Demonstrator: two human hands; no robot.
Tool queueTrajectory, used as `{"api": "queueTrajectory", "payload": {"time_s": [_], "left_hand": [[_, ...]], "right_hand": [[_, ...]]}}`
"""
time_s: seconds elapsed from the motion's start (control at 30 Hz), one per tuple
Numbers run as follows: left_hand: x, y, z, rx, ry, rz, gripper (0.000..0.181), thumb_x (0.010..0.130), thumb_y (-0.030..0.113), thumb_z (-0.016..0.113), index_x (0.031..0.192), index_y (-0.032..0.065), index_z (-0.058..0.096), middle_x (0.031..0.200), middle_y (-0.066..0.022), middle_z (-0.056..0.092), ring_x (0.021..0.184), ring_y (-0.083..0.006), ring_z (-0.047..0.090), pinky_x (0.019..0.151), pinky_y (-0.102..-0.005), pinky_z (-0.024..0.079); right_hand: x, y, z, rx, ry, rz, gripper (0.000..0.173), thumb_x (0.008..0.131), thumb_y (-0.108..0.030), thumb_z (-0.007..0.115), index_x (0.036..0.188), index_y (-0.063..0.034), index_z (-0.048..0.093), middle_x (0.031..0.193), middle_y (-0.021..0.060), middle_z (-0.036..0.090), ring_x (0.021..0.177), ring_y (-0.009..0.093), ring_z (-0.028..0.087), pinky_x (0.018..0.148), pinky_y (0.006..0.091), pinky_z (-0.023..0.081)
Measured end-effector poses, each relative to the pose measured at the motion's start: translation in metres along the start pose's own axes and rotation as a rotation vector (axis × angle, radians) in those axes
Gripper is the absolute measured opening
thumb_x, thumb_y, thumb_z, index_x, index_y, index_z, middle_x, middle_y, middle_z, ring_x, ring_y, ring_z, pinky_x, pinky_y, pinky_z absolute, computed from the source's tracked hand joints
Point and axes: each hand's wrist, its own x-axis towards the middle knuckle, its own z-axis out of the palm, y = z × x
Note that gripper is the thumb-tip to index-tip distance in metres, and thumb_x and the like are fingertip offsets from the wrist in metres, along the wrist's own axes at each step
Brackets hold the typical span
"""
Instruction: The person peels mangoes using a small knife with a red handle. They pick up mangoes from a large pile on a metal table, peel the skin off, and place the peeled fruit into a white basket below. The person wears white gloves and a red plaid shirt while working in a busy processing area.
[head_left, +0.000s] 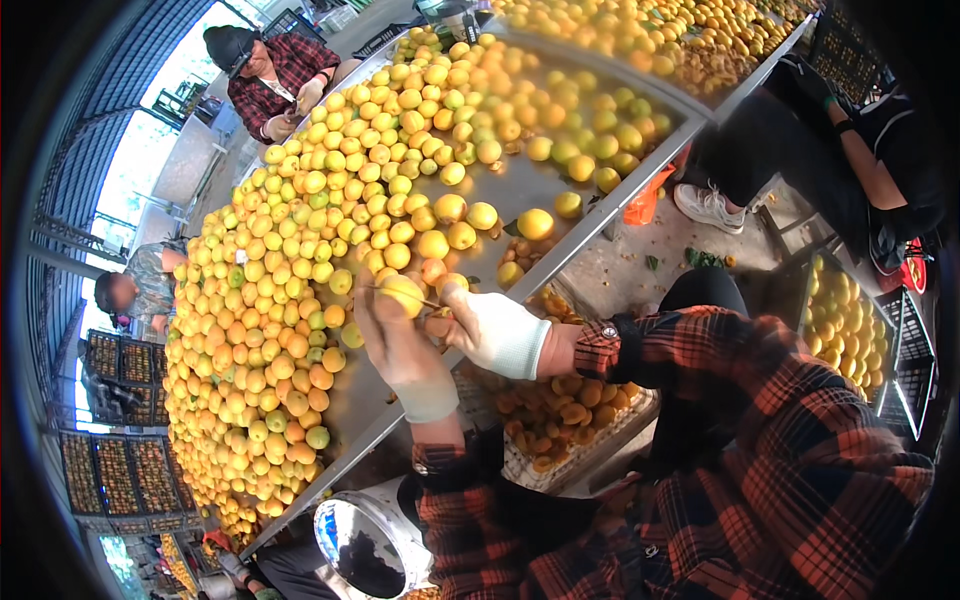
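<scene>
My left hand (409, 367), in a pale knit glove and slightly blurred, holds a yellow apricot-like fruit (403, 295) above the metal tabletop. My right hand (501, 334), in a white knit glove, grips a thin tool (429, 303) whose tip meets the fruit's right side. Its exact kind is too small and blurred to tell. Just beyond both hands, many similar yellow-orange fruits (277, 300) are heaped across the metal table (469, 187). Below my right forearm, a pale crate (559, 472) holds opened fruit pieces (574, 409).
The table's raised metal rim (577, 236) runs diagonally before me. A white bucket (373, 547) stands at lower left. Co-workers sit across the table (281, 79), at left (146, 277) and at right (874, 161). A crate of yellow fruit (844, 326) is at right.
</scene>
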Motion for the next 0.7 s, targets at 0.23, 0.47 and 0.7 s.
{"api": "queueTrajectory", "payload": {"time_s": [0.23,0.47,0.7], "left_hand": [[0.003,0.002,-0.009,0.4,-0.028,0.0,0.032,0.093,0.002,0.052,0.123,0.0004,0.043,0.104,-0.0166,0.067,0.094,-0.0299,0.067,0.08,-0.0386,0.053],[0.0,-0.025,-0.006,0.303,0.038,0.144,0.035,0.09,-0.003,0.051,0.124,-0.0014,0.043,0.115,-0.0203,0.063,0.102,-0.0335,0.065,0.082,-0.0408,0.051],[0.006,-0.026,-0.007,-0.039,0.033,-0.009,0.029,0.094,0.01,0.057,0.12,-0.0006,0.049,0.119,-0.0119,0.057,0.105,-0.0229,0.059,0.091,-0.0351,0.049]], "right_hand": [[0.0,0.01,-0.002,-0.158,0.021,-0.036,0.035,0.096,-0.033,0.057,0.097,-0.0005,0.045,0.072,0.0228,0.063,0.07,0.043,0.064,0.058,0.0492,0.051],[0.003,0.013,-0.003,-0.151,0.04,-0.062,0.037,0.097,-0.036,0.055,0.092,-0.0003,0.047,0.07,0.0225,0.061,0.068,0.043,0.063,0.058,0.0487,0.05],[0.006,0.011,0.003,-0.047,0.064,-0.016,0.037,0.097,-0.037,0.055,0.092,-0.001,0.048,0.072,0.0233,0.062,0.069,0.044,0.063,0.06,0.0498,0.05]]}}
